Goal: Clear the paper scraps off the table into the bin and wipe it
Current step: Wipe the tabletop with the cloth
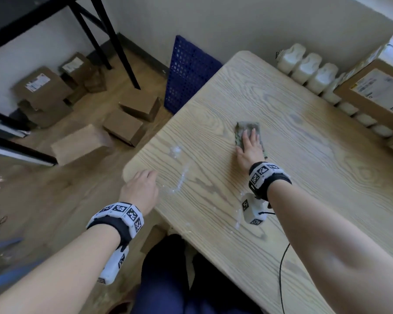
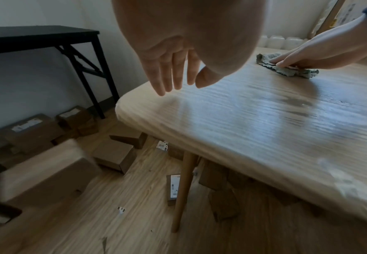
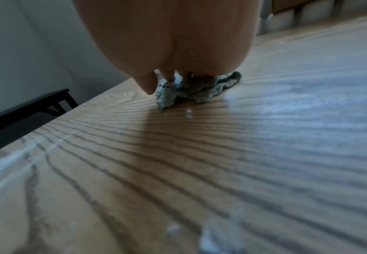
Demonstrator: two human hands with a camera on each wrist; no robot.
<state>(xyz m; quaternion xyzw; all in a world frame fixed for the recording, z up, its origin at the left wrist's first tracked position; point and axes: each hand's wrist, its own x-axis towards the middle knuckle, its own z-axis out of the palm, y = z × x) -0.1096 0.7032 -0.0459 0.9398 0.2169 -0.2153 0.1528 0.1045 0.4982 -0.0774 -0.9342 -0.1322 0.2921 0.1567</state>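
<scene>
Right hand (image 1: 247,147) flat, pressing cloth (image 1: 247,129) on table (image 1: 304,177); left hand (image 1: 141,189) seemingly relaxed, empty

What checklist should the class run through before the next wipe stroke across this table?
1. Right hand flat on the cloth: ok.
2. Cloth lies on the table, well in from its edges: ok.
3. Left hand empty and away from the cloth, fingers relaxed above the table's near corner: ok.
4. Table wiped clean: not ok, white smears remain between the hands.
5. Paper scraps off the table: cannot tell; no clear scraps show, but the white bits are blurred.
6. Bin within reach: cannot tell, none is in view.
</scene>
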